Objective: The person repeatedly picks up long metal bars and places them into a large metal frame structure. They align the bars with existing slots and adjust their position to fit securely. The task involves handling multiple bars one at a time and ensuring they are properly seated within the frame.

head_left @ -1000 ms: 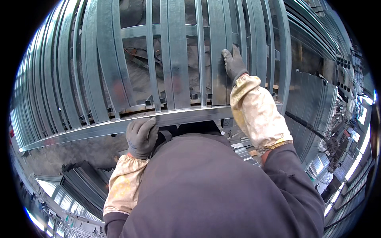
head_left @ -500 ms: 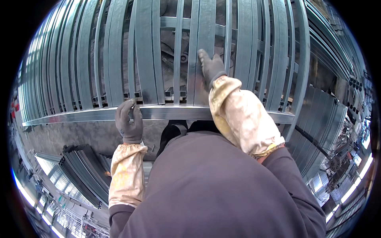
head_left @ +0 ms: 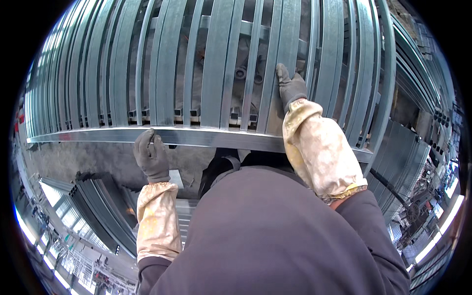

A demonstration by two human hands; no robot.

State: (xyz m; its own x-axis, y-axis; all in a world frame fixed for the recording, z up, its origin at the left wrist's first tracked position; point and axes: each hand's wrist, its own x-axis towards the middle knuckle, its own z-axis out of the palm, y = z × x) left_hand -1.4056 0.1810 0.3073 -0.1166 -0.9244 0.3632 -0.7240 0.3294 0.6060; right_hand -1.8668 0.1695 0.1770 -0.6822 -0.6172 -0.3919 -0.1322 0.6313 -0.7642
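Observation:
A large frame of grey galvanised metal bars lies before me, wide and narrow bars (head_left: pixel 216 73) running away from a long front rail (head_left: pixel 196 136). My right hand (head_left: pixel 291 89), in a dark grey glove, rests with its fingers stretched out along a wide bar (head_left: pixel 282 44) right of centre. At the front rail, left of my body, my left hand (head_left: pixel 151 156) is gloved too. Its fingers are curled and the thumb is drawn toward them, with the tips at the rail. Whatever they may pinch is too small to make out. Pale stained sleeve covers (head_left: pixel 322 142) wrap both forearms.
Dark square tube ends (head_left: pixel 194 113) show beneath the bars behind the rail. Stacked metal profiles (head_left: pixel 101 206) lie at the lower left. More long bars (head_left: pixel 418 69) and flat grey panels (head_left: pixel 396 152) are on the right. A dark pole (head_left: pixel 388 184) slants by the panels.
My view has shifted left along the frame, so the bars appear farther right. My left hand has moved left along the rail. The right hand stays on the same wide bar.

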